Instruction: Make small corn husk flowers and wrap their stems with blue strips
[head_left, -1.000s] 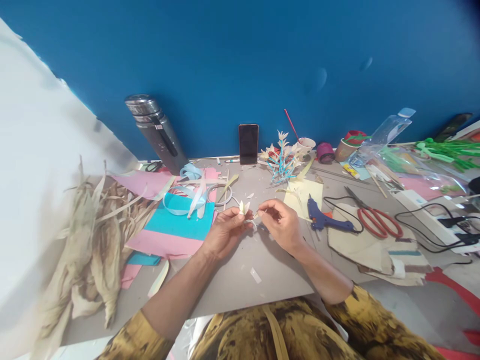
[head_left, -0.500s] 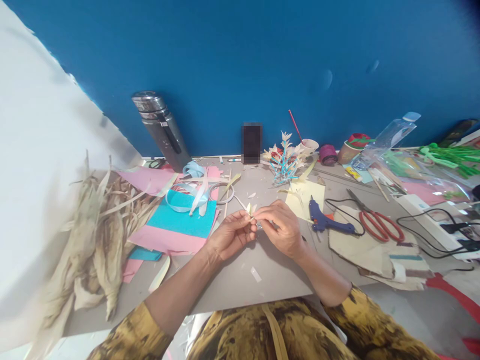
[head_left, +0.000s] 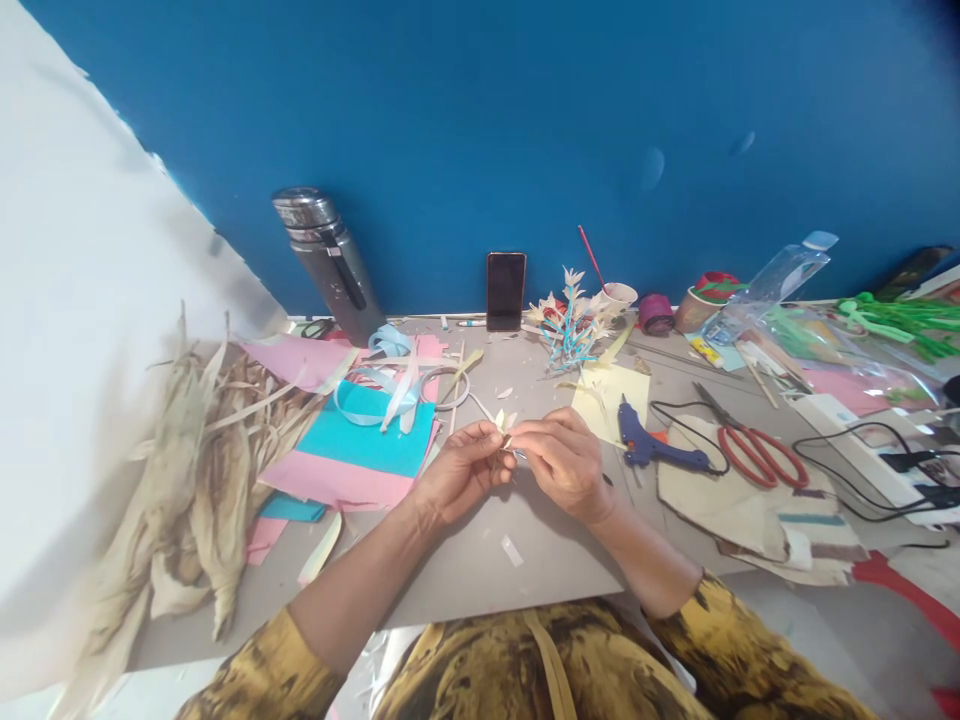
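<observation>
Over the middle of the table, my left hand [head_left: 469, 470] and my right hand [head_left: 559, 458] meet, fingertips nearly touching. Between them is a small pale flower [head_left: 502, 422] with pointed petals that look like dried husk. The left thumb and fingers pinch it from below, and the right fingertips press at its base on the other side. What lies inside the pinch is hidden. Behind them stands a bunch of finished-looking husk flowers [head_left: 571, 325] with light-blue stems. A blue glue gun [head_left: 651, 440] lies right of my right hand.
Dried husks [head_left: 202, 500] are heaped at the left, beside pink and blue sheets [head_left: 382, 440] with a light-blue ribbon. A dark flask [head_left: 330, 265] and an upright phone [head_left: 506, 290] stand by the wall. Red-handled scissors [head_left: 757, 450], a power strip [head_left: 862, 445] and a plastic bottle [head_left: 780, 275] are at the right.
My fingers have shifted slightly around the flower, and its petals now look more spread. Both hands stay in the same place; the view has tilted a little.
</observation>
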